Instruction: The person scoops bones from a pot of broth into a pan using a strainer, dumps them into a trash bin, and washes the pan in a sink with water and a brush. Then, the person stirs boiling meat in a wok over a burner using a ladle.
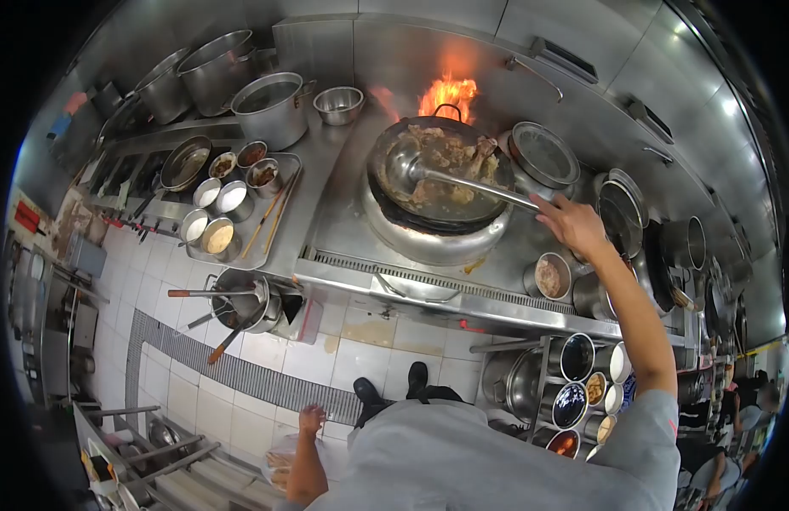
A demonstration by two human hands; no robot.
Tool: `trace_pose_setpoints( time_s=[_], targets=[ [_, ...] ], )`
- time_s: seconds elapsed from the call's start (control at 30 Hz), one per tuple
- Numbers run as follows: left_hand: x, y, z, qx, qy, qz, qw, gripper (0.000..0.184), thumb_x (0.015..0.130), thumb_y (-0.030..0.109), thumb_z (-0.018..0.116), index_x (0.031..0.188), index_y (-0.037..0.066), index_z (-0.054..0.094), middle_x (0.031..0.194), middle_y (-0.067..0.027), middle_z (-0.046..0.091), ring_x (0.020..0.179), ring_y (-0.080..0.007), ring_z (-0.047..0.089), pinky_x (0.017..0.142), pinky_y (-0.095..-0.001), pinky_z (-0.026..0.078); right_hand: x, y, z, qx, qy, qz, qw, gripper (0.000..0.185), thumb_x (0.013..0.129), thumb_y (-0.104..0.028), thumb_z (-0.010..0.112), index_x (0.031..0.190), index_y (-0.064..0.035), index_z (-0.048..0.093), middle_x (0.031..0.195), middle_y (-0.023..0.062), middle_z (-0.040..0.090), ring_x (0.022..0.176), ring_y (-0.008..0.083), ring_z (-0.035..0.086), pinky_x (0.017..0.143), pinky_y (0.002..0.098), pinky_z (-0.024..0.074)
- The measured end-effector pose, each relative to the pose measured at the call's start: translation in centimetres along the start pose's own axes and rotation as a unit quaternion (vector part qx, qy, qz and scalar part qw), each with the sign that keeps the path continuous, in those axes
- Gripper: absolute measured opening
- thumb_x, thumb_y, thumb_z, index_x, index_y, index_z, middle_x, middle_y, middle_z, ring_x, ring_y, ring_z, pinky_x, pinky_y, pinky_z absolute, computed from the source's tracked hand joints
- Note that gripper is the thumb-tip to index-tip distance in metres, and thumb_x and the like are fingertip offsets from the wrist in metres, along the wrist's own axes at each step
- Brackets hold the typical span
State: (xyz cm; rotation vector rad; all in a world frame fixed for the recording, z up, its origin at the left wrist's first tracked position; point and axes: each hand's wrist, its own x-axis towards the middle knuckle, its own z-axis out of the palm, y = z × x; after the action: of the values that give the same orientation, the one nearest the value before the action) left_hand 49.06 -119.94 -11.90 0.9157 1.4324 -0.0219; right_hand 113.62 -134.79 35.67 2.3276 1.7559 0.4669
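My right hand point(573, 223) is wrapped round the end of a long metal ladle point(480, 185). The ladle's round bowl rests inside a large wok point(382, 192), over cloudy liquid and meat pieces point(458, 153), some with bone showing. The wok sits on a round steel burner ring point(437, 244), and orange flames point(448, 94) rise behind its far rim. Low at my left side, my left hand point(311, 417) hangs empty with loosely bent fingers. Below it shows a clear plastic bag point(280, 458) with pale contents; the hand appears apart from it.
Left of the wok, a tray point(291, 162) carries several seasoning cups and chopsticks. A big pot point(271, 106) and a steel bowl point(338, 104) stand behind. A pot with wooden-handled tools point(250, 319) is below the counter. To the right are a meat cup point(549, 279) and stacked pans point(620, 213).
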Motion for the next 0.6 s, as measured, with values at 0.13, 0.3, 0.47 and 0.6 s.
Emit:
trace_pose_setpoints(
  time_s=[0.13, 0.3, 0.47, 0.6],
  targets=[
    [-2.4, -2.9, 2.4, -0.049, 0.038, -0.011, 0.998, 0.031, 0.086, 0.020, 0.058, 0.114, 0.007, 0.055, 0.084, -0.0057, 0.065, 0.070, -0.0169, 0.064, 0.047, -0.0286, 0.040, 3.8, 2.6, 1.3, -0.031, 0.009, -0.112, 0.993, 0.043, 0.090, -0.030, 0.056, 0.132, -0.0241, 0.050, 0.088, 0.0064, 0.056, 0.065, 0.0286, 0.063, 0.057, 0.0412, 0.0518],
    [-6.6, -5.8, 6.4, -0.021, 0.037, -0.075, 0.996, 0.038, 0.087, 0.023, 0.058, 0.121, 0.005, 0.054, 0.088, -0.0077, 0.067, 0.071, -0.0189, 0.065, 0.052, -0.0323, 0.043, 6.7, 6.4, 2.1, -0.082, 0.001, -0.159, 0.984, 0.040, 0.090, -0.027, 0.054, 0.130, -0.0247, 0.052, 0.090, 0.0046, 0.056, 0.069, 0.0263, 0.064, 0.058, 0.0402, 0.0517],
    [-7.4, -7.8, 8.0, -0.041, 0.038, -0.110, 0.992, 0.041, 0.088, 0.024, 0.059, 0.124, 0.006, 0.052, 0.092, -0.0089, 0.068, 0.073, -0.0198, 0.065, 0.055, -0.0351, 0.045, 7.6, 10.9, 1.4, -0.088, 0.038, -0.218, 0.971, 0.039, 0.090, -0.025, 0.054, 0.128, -0.0250, 0.052, 0.088, 0.0031, 0.055, 0.072, 0.0243, 0.062, 0.058, 0.0384, 0.0510],
    [-8.1, -6.6, 8.3, -0.039, 0.066, -0.095, 0.993, 0.040, 0.089, 0.023, 0.058, 0.124, 0.006, 0.051, 0.093, -0.0087, 0.068, 0.073, -0.0195, 0.065, 0.054, -0.0350, 0.045, 7.7, 13.4, -0.2, -0.118, 0.008, -0.196, 0.973, 0.042, 0.088, -0.025, 0.057, 0.129, -0.0259, 0.051, 0.086, 0.0026, 0.055, 0.073, 0.0232, 0.062, 0.058, 0.0381, 0.0508]
  ],
)
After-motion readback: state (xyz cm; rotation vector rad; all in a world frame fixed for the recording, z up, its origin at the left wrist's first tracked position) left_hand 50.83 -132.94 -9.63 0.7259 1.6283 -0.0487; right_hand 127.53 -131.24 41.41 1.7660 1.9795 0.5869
